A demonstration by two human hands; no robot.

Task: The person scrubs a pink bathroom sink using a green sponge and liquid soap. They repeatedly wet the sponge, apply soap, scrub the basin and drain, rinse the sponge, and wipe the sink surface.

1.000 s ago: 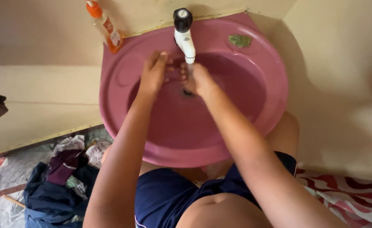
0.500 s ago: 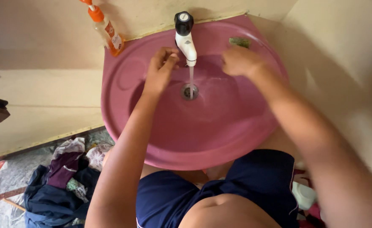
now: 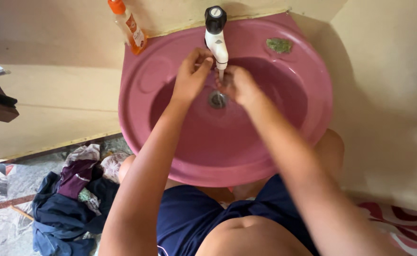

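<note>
Rinsing under the white tap [image 3: 216,35]: left hand [image 3: 192,73] and right hand [image 3: 234,84] loosely cupped, holding nothing. Best kept centred over the drain [image 3: 217,99], low in the pink basin [image 3: 312,118], to limit splash.

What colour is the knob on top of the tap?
Black. The knob sits on a white tap; the head view shows it best.

Orange bottle [image 3: 128,26] top cut off
</note>
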